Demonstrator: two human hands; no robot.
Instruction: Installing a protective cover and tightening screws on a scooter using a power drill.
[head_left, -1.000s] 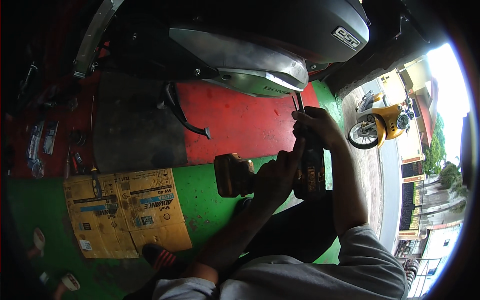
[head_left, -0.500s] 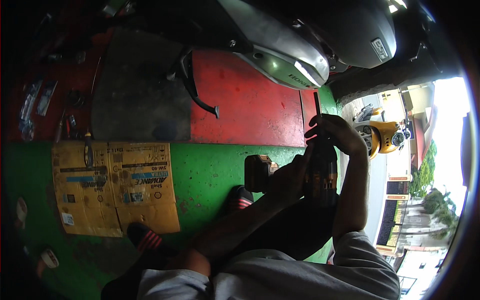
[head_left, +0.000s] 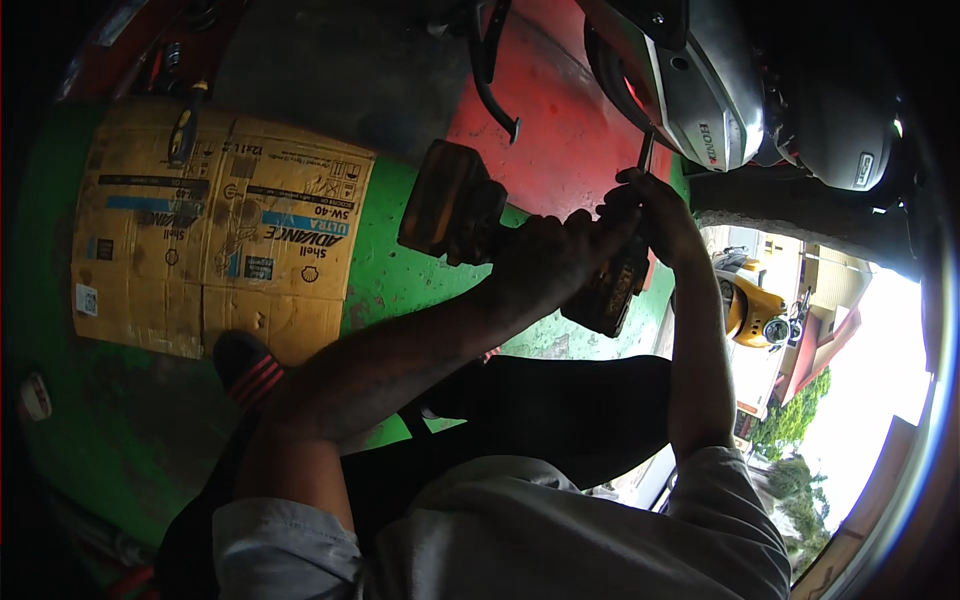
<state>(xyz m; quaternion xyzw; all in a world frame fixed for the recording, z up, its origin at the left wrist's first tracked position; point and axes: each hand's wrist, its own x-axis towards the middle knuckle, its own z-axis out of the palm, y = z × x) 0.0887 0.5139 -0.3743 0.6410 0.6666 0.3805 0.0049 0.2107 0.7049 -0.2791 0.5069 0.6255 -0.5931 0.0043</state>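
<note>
A cordless power driver (head_left: 612, 295), dark with yellowish patches, is held out in front of me. My left hand (head_left: 550, 258) is wrapped round its handle, and its chunky battery (head_left: 440, 200) sticks out to the left. At the tool's front end, my right hand (head_left: 660, 212) has its fingers closed about the base of a thin rod-like bit (head_left: 647, 150). That bit points away from me, toward a parked motorcycle's silver-grey cover (head_left: 712, 120). Shadow hides the exact grip of the right fingers.
A flattened cardboard sheet (head_left: 270, 300) lies on the green floor (head_left: 395, 215) at left, with a yellow-and-black screwdriver (head_left: 184, 130) on it. Beyond is a red and black platform (head_left: 550, 90) with a stand-like metal lever (head_left: 490, 80). A yellow scooter (head_left: 757, 312) stands outside at right.
The driver has tilted and moved farther from my body, its bit now closer to the motorcycle. My view has shifted, so the cardboard and motorcycle appear in different places.
</note>
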